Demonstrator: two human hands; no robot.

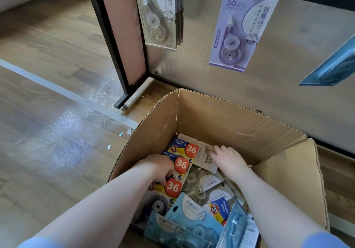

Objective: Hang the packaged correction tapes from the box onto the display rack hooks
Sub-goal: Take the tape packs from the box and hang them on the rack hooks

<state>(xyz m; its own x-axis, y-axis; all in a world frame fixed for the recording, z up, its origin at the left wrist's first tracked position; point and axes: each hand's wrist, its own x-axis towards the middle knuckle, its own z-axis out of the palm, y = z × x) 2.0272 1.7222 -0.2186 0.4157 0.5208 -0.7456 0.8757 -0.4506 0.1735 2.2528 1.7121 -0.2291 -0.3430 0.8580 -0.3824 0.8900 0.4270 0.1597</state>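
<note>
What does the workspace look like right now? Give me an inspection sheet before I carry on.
Surface: wooden floor with a pale tape line.
Job's things: cardboard box holding mixed packs; purple pack on a hook, beige packs stacked on another.
Clutter: paper scraps on the floor.
Grippers: left hand grips a blue-and-yellow pack; right hand touches a beige pack, fingers straight.
Cables: nothing seen.
Surroundings: black-framed display rack.

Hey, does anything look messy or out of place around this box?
Yes: small torn scraps litter the wooden floor left of the cardboard box, and the packs inside lie jumbled, not stacked.
</note>
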